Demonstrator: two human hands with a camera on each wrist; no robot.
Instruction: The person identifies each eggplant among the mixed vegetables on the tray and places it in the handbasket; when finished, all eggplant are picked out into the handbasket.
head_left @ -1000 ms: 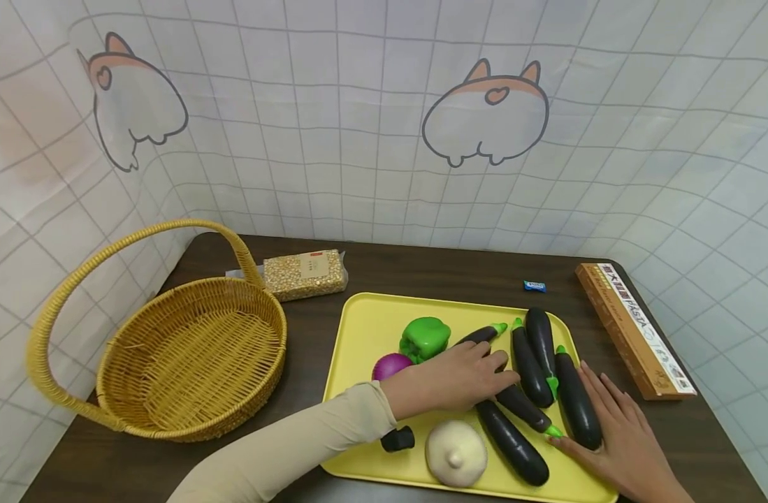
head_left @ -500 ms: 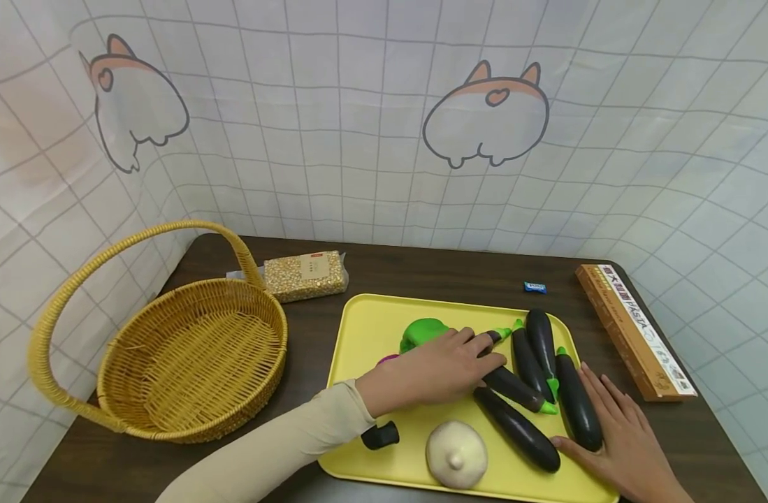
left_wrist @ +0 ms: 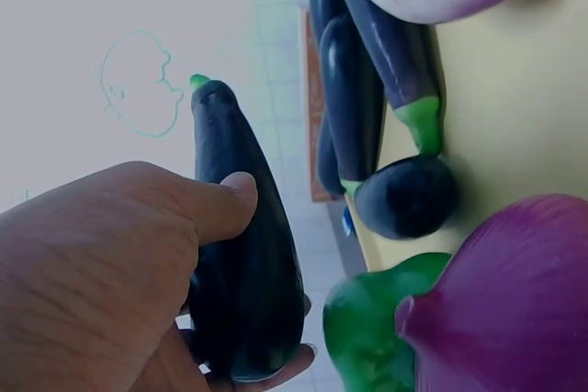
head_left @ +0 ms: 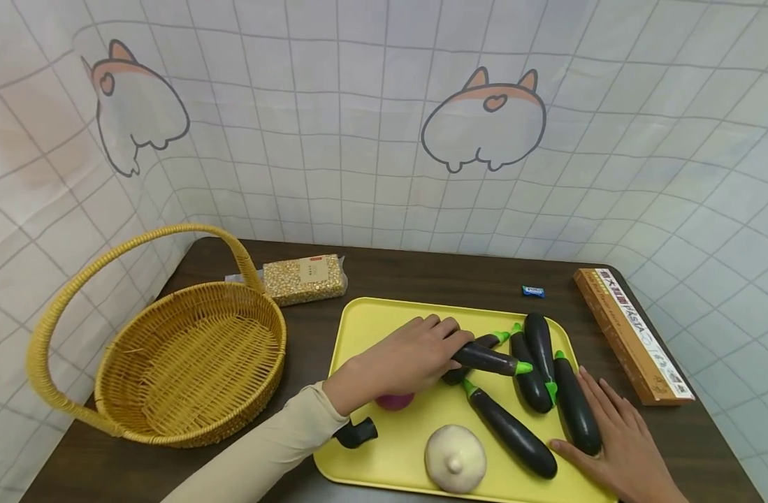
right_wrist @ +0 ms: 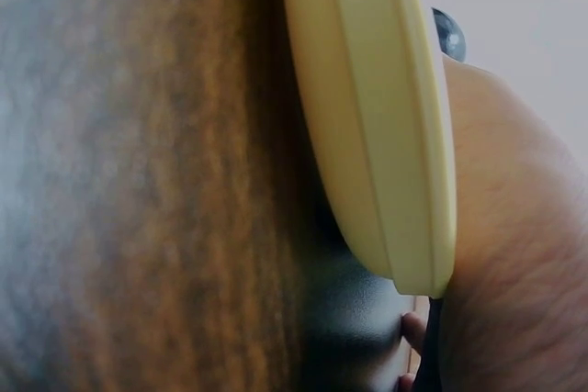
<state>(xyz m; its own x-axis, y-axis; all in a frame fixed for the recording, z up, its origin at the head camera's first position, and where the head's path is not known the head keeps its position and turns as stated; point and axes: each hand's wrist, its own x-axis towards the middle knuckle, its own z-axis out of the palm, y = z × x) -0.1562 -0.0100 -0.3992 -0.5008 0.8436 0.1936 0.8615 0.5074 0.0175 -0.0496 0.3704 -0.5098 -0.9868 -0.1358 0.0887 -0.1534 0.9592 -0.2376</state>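
Note:
In the head view my left hand point(head_left: 415, 353) grips a dark eggplant point(head_left: 487, 359) with a green stem, raised over the yellow tray point(head_left: 380, 321). The left wrist view shows thumb and fingers around that eggplant point(left_wrist: 243, 291). Below it another eggplant point(head_left: 493, 340) lies partly covered. My right hand point(head_left: 625, 436) rests over the tray's right edge, fingers extended beside an eggplant point(head_left: 575, 405). Several more eggplants lie about, including one point(head_left: 512, 433) slanting near the front. A purple onion point(left_wrist: 514, 309) and green bell pepper point(left_wrist: 372, 319) are near my left hand; the pepper is hidden in the head view.
A pale round vegetable point(head_left: 455, 457) sits at the tray's front. To the left stands a wicker basket point(head_left: 126, 363) with a tall handle. Behind are a bag of grains point(head_left: 305, 278) and a small blue packet point(head_left: 533, 291). A pasta box point(head_left: 635, 335) lies at right.
My left hand has taken hold of an eggplant, lifted it and drawn it leftward. The front eggplant has shifted in angle. My right hand stays at the tray's edge.

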